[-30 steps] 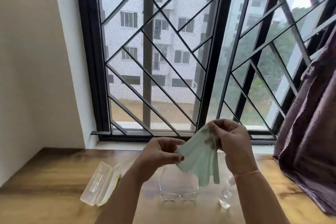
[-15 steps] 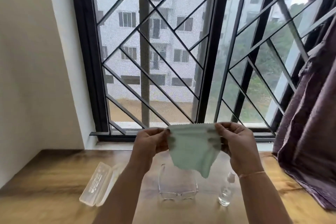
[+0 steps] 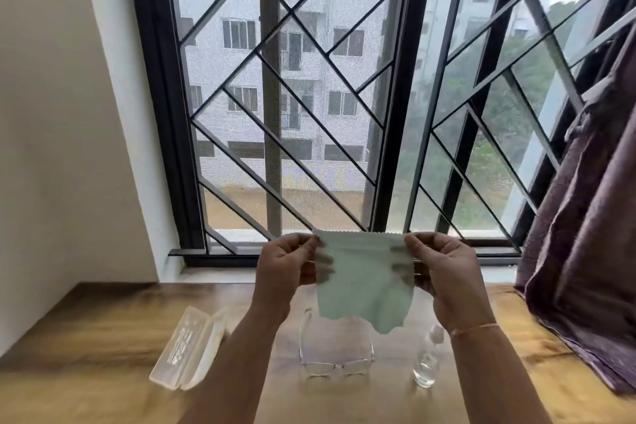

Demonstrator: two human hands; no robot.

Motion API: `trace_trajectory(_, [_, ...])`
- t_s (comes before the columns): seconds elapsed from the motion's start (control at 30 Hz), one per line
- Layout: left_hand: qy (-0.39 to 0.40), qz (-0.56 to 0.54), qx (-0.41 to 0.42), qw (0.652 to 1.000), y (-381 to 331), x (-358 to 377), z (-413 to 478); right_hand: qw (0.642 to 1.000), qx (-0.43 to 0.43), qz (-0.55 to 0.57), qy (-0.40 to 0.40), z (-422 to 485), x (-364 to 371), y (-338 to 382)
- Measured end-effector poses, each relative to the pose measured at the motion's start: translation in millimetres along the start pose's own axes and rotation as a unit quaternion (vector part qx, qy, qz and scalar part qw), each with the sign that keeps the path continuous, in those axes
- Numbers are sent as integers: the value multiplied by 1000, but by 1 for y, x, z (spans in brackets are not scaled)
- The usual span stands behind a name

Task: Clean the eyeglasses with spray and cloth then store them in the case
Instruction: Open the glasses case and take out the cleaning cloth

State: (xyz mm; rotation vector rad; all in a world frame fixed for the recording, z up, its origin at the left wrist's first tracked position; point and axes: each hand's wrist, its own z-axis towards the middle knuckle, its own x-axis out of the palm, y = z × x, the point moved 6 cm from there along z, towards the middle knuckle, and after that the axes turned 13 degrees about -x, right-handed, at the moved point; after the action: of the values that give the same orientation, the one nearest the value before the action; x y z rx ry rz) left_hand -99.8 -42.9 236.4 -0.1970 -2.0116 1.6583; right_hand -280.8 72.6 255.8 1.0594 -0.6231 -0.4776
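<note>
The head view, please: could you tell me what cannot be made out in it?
Head view:
- Eyeglasses: temple tips hidden behind the cloth.
- Spray bottle: clear, blurred; its liquid level is unreadable.
- Case: lid print too blurred to read.
- Left hand and right hand: the parts behind the cloth show only as shadows.

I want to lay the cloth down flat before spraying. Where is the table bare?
The widest bare stretch of table lies left of the case, toward the wall. A smaller patch sits between the spray bottle and the curtain. The middle is crowded: the eyeglasses and spray bottle sit close together below the held cloth.
</note>
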Motion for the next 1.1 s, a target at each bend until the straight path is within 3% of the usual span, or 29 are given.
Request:
trace_trajectory(0.43, [5, -3, 15, 1000, 0, -4, 0, 1000, 14, 7, 17, -3, 5, -5])
trace_trajectory(0.57, [-25, 31, 51, 998, 2, -6, 0, 999, 40, 22, 19, -4, 8, -9])
trace_trajectory(0.77, [-133, 208, 202, 948, -8, 0, -4, 986, 111, 86, 89, -5, 16, -26])
trace_trajectory(0.87, [-159, 227, 310, 909, -37, 14, -30, 969, 91, 191, 129, -6, 14, -6])
trace_trajectory(0.93, [-131, 215, 369, 894, -56, 29, -46, 938, 58, 311, 138, -11, 12, 6])
trace_trajectory(0.97, [-114, 219, 394, 885, -64, 37, -52, 940, 57, 318, 106, -10, 13, -6])
trace_trajectory(1.03, [-77, 241, 407, 878, -70, 52, -52, 998, 48, 38, -2, -12, -14, -35])
trace_trajectory(1.07, [-55, 255, 389, 883, -67, 58, -47, 997, 71, 6, -34, -14, -17, -45])
trace_trajectory(1.1, [-40, 285, 366, 885, -61, 62, -38, 988, 99, -14, -115, -30, -21, -61])
